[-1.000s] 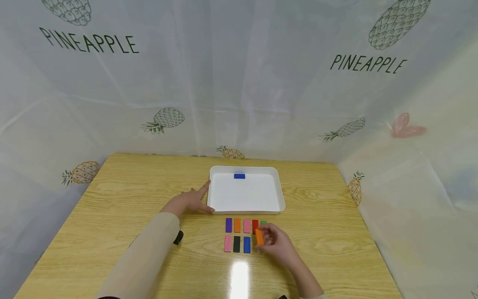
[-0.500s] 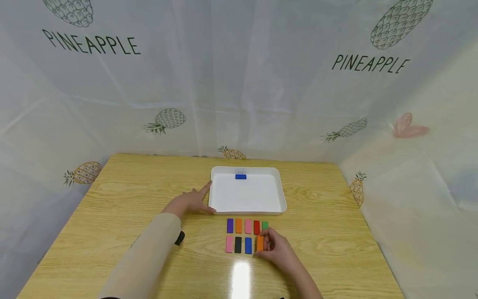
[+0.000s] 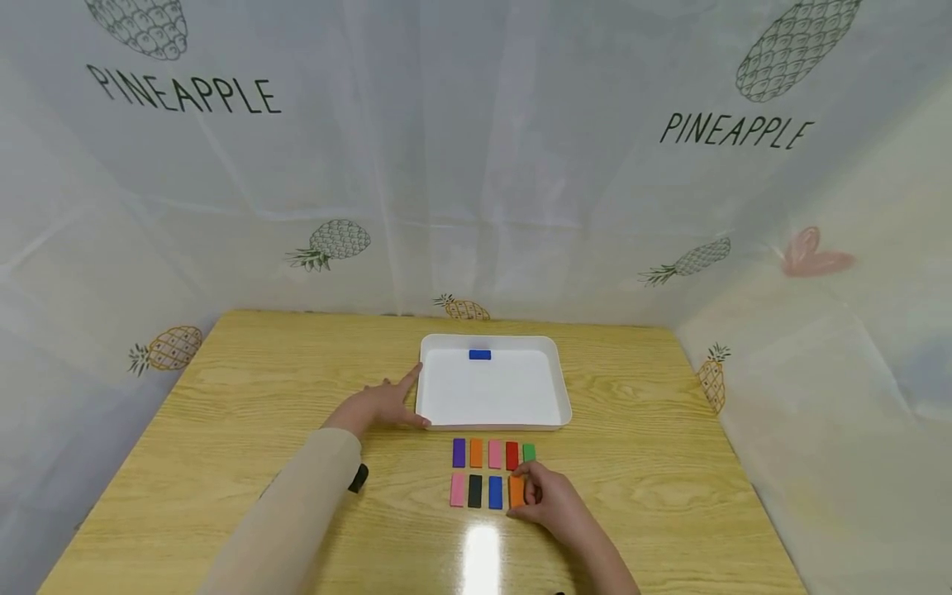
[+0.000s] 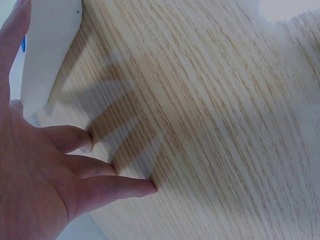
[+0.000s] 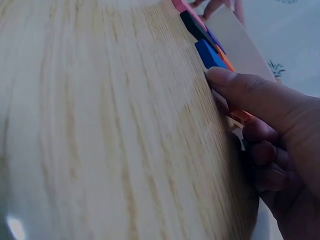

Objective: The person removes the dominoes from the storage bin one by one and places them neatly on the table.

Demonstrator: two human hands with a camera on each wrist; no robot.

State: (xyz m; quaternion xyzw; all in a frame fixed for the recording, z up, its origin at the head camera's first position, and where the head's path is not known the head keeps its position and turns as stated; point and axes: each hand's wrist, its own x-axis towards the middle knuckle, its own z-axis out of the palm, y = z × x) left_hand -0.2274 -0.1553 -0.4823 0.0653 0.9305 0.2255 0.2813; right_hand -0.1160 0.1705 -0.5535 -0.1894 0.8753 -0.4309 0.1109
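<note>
My right hand [image 3: 550, 497] pinches an orange block [image 3: 516, 492] between thumb and fingers at the right end of the near row. It stands beside a blue block [image 3: 495, 492], then a black block [image 3: 474, 491] and a pink block [image 3: 457, 490]. In the right wrist view the thumb partly covers the orange block [image 5: 241, 116]. My left hand [image 3: 383, 406] spreads its fingers at the left end of a white tray [image 3: 491, 397], thumb and index finger touching its edge. In the left wrist view the other fingertips [image 4: 147, 186] rest on the table.
Behind lies a second row: purple [image 3: 459, 453], orange [image 3: 476, 453], pink [image 3: 494, 454], red [image 3: 511, 455] and green [image 3: 529, 452] blocks. Another blue block [image 3: 479, 354] lies against the tray's far wall. A printed cloth [image 3: 476, 165] hangs behind the wooden table [image 3: 632, 413].
My right hand has brought the orange block down and toward me, from beside the red block into the near row beside the blue one. The left hand stays at the tray.
</note>
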